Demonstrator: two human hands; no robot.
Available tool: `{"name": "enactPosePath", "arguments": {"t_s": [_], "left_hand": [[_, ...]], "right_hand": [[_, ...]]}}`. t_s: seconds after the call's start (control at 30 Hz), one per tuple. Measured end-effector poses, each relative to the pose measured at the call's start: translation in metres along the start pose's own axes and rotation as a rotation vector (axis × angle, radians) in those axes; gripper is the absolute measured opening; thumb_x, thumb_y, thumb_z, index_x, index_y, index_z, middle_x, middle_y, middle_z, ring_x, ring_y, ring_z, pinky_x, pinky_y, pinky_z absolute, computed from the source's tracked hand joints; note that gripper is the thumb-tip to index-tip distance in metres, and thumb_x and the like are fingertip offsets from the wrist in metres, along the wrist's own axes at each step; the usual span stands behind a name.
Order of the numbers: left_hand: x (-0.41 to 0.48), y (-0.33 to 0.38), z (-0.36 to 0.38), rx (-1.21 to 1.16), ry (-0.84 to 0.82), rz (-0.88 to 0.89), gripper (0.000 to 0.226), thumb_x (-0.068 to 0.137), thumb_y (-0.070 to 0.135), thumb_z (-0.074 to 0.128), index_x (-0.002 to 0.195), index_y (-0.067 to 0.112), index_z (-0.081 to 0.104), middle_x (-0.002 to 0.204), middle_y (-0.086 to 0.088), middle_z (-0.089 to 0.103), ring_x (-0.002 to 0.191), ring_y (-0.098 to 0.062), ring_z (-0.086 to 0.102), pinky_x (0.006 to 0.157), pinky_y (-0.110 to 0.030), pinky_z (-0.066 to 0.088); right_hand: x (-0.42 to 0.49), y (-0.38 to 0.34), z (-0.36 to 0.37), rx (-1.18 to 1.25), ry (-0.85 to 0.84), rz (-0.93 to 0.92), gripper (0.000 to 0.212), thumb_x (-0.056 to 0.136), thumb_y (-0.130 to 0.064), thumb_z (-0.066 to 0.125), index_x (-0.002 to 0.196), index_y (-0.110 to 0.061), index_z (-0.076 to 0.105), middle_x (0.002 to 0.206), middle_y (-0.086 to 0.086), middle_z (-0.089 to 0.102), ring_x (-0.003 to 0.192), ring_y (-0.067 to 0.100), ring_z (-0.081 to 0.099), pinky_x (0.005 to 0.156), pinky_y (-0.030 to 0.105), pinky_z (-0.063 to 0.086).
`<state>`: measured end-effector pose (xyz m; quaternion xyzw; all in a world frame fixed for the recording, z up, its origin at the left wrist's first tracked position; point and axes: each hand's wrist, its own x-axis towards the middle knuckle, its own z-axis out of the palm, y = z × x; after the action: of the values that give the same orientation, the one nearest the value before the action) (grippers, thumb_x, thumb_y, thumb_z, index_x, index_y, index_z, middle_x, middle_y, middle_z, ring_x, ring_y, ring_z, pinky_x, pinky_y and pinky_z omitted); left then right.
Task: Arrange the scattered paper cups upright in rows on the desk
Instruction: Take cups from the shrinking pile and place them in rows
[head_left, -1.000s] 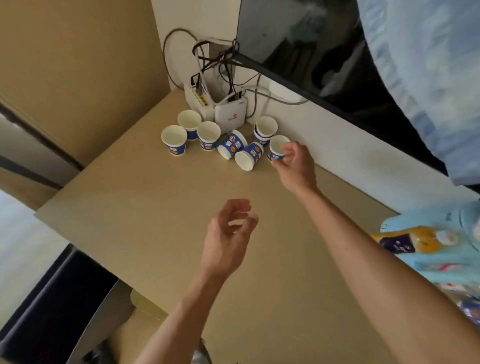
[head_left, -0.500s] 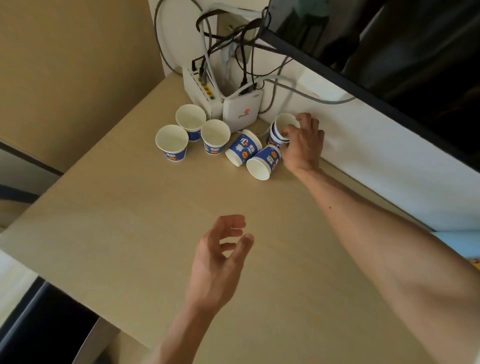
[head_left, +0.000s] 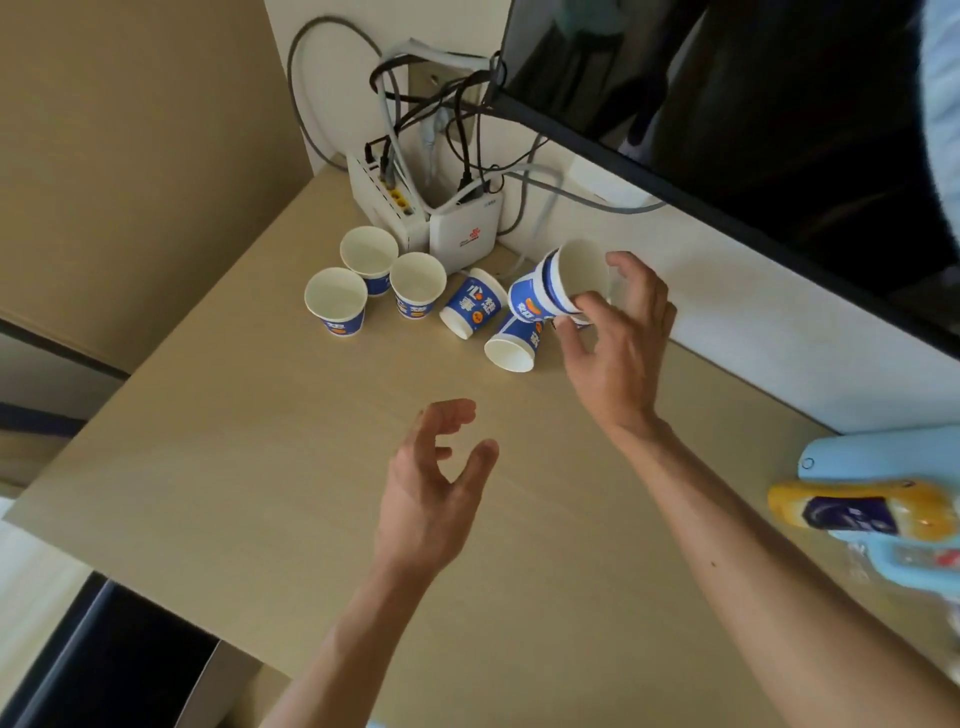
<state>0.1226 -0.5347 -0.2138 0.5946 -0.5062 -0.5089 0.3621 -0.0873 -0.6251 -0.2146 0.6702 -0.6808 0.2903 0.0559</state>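
Note:
Blue-and-white paper cups sit at the back of the wooden desk (head_left: 218, 493). Three stand upright: a front-left cup (head_left: 336, 301), a rear cup (head_left: 369, 255) and a third cup (head_left: 417, 284). Two lie on their sides: one tipped cup (head_left: 471, 310) and another tipped cup (head_left: 513, 345) with its mouth toward me. My right hand (head_left: 618, 338) grips a stacked pair of cups (head_left: 550, 291), lifted and tilted, just above the fallen ones. My left hand (head_left: 431, 493) hovers over the desk in front, fingers loosely curled, holding nothing.
Two white router boxes (head_left: 465, 231) with tangled cables (head_left: 415, 104) stand behind the cups against the wall. A dark monitor (head_left: 753, 104) overhangs the right rear. A light blue bag with a yellow bottle (head_left: 862, 512) lies at the desk's right edge.
My right hand has closed round the stacked cups by the wall and lifted them off the desk, tilting them. My left hand has stayed hovering in roughly the same spot.

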Motion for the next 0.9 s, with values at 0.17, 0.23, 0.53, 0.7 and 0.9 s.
{"name": "enactPosePath", "arguments": {"t_s": [0.17,0.23,0.53,0.7,0.9], "left_hand": [[0.002,0.023,0.009,0.181,-0.010,0.245,0.065,0.080,0.028,0.080,0.137,0.021,0.049,0.131,0.014,0.052,0.123,-0.013,0.051,0.101,-0.032,0.045],[-0.003,0.033,0.018,0.224,-0.073,0.355,0.080,0.075,0.043,0.077,0.143,0.016,0.044,0.135,0.012,0.050,0.122,-0.015,0.049,0.102,-0.026,0.041],[-0.101,0.071,0.071,0.059,-0.504,0.343,0.063,0.078,0.026,0.089,0.130,0.019,0.056,0.105,0.009,0.070,0.090,-0.010,0.071,0.076,-0.031,0.060],[-0.179,0.072,0.108,0.061,-0.591,0.381,0.064,0.078,0.026,0.087,0.133,0.020,0.056,0.108,0.007,0.070,0.093,-0.015,0.072,0.080,-0.037,0.060],[-0.261,0.077,0.150,0.052,-0.665,0.421,0.062,0.079,0.022,0.087,0.133,0.021,0.056,0.112,0.008,0.071,0.099,-0.018,0.072,0.082,-0.037,0.061]], "right_hand": [[-0.045,-0.024,-0.071,0.394,-0.057,0.098,0.012,0.087,-0.010,0.076,0.084,-0.006,0.065,0.153,0.017,0.038,0.141,0.018,0.042,0.111,0.036,0.040],[-0.069,-0.028,-0.096,0.541,-0.152,0.207,0.012,0.088,-0.014,0.076,0.087,-0.007,0.066,0.154,0.010,0.039,0.142,0.005,0.039,0.115,0.029,0.037],[-0.178,-0.025,-0.205,0.976,-0.116,0.642,0.033,0.076,-0.031,0.076,0.101,-0.015,0.065,0.138,-0.007,0.060,0.125,0.015,0.061,0.103,0.056,0.048],[-0.240,-0.014,-0.268,1.153,-0.014,0.775,0.085,0.067,-0.040,0.074,0.142,-0.013,0.045,0.132,0.004,0.062,0.111,0.001,0.066,0.085,0.018,0.053],[-0.309,0.007,-0.321,1.202,0.043,0.770,0.067,0.070,-0.036,0.077,0.131,-0.015,0.061,0.117,0.009,0.074,0.102,0.025,0.073,0.078,0.027,0.058]]}}
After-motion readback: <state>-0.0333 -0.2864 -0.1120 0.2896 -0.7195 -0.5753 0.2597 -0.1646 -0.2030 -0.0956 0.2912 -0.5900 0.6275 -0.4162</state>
